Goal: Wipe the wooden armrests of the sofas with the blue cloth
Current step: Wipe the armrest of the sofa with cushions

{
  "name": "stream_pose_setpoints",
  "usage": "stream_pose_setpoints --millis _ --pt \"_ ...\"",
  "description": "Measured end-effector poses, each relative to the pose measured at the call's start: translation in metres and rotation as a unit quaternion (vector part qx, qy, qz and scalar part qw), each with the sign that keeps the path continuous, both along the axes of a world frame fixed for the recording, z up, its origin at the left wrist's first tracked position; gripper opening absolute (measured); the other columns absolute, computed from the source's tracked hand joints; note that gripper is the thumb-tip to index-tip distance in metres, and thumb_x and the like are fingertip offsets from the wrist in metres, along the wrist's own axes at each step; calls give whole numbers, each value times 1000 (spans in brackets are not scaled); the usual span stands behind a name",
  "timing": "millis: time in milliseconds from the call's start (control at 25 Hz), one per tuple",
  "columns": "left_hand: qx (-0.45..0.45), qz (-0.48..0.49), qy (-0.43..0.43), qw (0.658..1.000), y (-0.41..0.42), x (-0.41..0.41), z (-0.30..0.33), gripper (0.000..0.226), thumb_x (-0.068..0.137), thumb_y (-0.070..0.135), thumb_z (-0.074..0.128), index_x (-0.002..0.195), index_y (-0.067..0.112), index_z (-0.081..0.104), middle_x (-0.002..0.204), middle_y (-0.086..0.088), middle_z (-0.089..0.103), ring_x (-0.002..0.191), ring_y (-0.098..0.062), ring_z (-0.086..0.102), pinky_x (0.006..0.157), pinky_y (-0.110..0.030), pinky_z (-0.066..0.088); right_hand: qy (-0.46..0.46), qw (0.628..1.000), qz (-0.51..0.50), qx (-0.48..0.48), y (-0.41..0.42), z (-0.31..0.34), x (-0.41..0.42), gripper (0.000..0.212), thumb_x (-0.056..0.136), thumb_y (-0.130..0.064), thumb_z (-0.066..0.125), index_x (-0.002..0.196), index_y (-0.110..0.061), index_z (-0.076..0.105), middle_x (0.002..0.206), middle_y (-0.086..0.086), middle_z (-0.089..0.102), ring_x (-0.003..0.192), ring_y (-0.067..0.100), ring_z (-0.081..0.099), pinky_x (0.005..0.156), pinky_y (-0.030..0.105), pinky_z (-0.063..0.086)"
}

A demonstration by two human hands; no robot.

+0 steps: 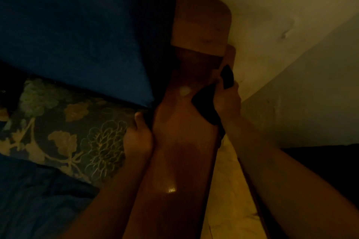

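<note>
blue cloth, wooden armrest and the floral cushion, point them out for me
blue cloth (pixel 206 105), head view, on the dark fold lying over the armrest's right edge
wooden armrest (pixel 182 149), head view, on the bare top between the two arms
floral cushion (pixel 64 132), head view, on its patterned face

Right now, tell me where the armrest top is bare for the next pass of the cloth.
The wooden armrest is bare down its middle, between the left hand on the floral cushion side and the right hand. It is crowded at the right edge, where the blue cloth lies.
</note>
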State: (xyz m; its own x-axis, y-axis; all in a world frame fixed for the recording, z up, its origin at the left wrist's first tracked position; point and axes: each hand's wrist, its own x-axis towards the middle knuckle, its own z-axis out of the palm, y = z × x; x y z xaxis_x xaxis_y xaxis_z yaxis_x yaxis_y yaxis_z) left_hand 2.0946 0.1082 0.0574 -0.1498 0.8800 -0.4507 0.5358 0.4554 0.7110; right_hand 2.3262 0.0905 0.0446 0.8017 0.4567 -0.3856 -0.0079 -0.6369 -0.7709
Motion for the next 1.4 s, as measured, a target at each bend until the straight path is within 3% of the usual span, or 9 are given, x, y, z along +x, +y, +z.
stream_pose_setpoints --millis 120,320,440,560,720,840,1080,1280,1400 --pt "32 -17 35 999 -7 2 -14 47 102 63 19 88 34 52 72 16 45 68 -1 46 71 -30 34 45 998 -41 -26 47 11 51 66 112 -53 33 158 -5 38 153 24 50 140 41 50 115 47 39" --pt "31 37 15 999 -8 -2 -17 56 98 70 19 66 33 46 67 15 44 62 -1 43 66 -28 33 -4 998 -52 -39 74 12 63 71 111 -50 37 162 -3 23 159 23 38 141 42 46 111 48 42" --pt "14 8 7 1000 -8 -3 -13 56 96 72 15 85 35 56 77 11 52 71 -8 51 83 -37 38 -267 949 159 -45 29 2 13 69 111 -47 35 167 -11 19 171 22 20 153 43 24 125 56 26" --pt "20 6 -10 1000 -8 -2 -10 54 95 73 13 79 37 50 79 8 60 72 -9 57 77 -34 41 -297 894 335 4 -2 -3 24 78 101 -52 24 166 -9 25 175 19 9 159 39 1 130 56 6" --pt "67 -4 2 998 -12 -2 -10 54 96 70 13 71 39 49 65 13 55 61 0 52 56 -23 29 -148 982 64 99 53 19 56 90 82 -55 42 152 2 38 151 24 44 134 39 49 120 57 37" --pt "64 -8 0 998 -10 0 -12 60 92 73 11 84 35 56 73 14 53 68 0 51 68 -30 38 -203 966 147 58 51 15 31 57 105 -19 54 156 2 39 155 25 47 140 41 48 118 57 40" --pt "69 -12 -12 997 -10 0 -17 83 89 76 7 114 22 64 103 2 65 89 -16 56 84 -36 39 -387 876 288 -24 -58 -4 -75 52 111 -30 41 158 -8 44 168 24 29 157 49 22 124 61 30" --pt "47 -2 -3 999 -7 1 -22 89 85 82 4 102 21 67 95 -2 69 88 -20 65 85 -44 50 -215 974 57 38 37 18 -93 33 106 -29 51 138 -23 55 149 16 46 140 39 41 113 47 37" --pt "20 21 -36 999 -8 1 -18 78 89 77 11 96 24 68 93 -1 69 87 -18 65 86 -43 50 -366 887 279 24 0 6 -104 35 101 -16 64 135 -7 67 136 22 59 126 39 53 105 47 46"
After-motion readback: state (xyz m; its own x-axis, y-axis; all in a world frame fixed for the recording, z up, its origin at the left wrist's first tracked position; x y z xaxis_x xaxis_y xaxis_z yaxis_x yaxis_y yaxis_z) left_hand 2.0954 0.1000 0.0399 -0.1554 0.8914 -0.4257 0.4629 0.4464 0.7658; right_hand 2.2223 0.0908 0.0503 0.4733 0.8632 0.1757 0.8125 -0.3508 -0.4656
